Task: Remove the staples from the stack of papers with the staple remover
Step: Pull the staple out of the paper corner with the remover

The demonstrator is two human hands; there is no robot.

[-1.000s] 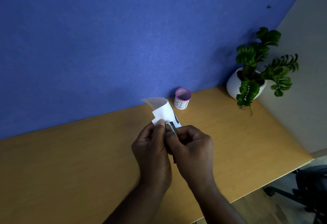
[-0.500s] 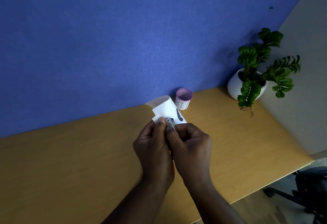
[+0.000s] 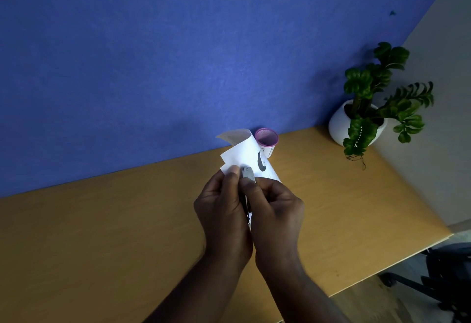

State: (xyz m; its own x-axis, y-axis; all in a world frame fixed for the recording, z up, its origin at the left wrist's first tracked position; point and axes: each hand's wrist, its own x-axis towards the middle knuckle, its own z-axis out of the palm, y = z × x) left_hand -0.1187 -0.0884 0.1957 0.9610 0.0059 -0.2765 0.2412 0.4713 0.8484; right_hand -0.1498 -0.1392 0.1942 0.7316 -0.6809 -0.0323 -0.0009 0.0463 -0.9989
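Note:
A small stack of white papers (image 3: 240, 155) with a black mark is held up above the desk, its top sheet curled back. My left hand (image 3: 223, 210) pinches the stack's near left edge with the thumb on top. My right hand (image 3: 276, 211) grips a grey metal staple remover (image 3: 248, 173), whose tip rests on the paper right next to my left thumb. Both hands touch each other and hide the lower part of the papers and most of the tool. No staple is visible.
A small pink-rimmed cup labelled as a bin (image 3: 267, 141) stands behind the papers against the blue wall. A potted green plant (image 3: 367, 116) in a white pot sits at the desk's (image 3: 102, 220) far right corner. A dark office chair (image 3: 448, 276) is off the right edge.
The papers have tilted and shifted slightly right, now covering part of the cup. My hands stay pressed together on the stack, with the tool's tip working at the same spot.

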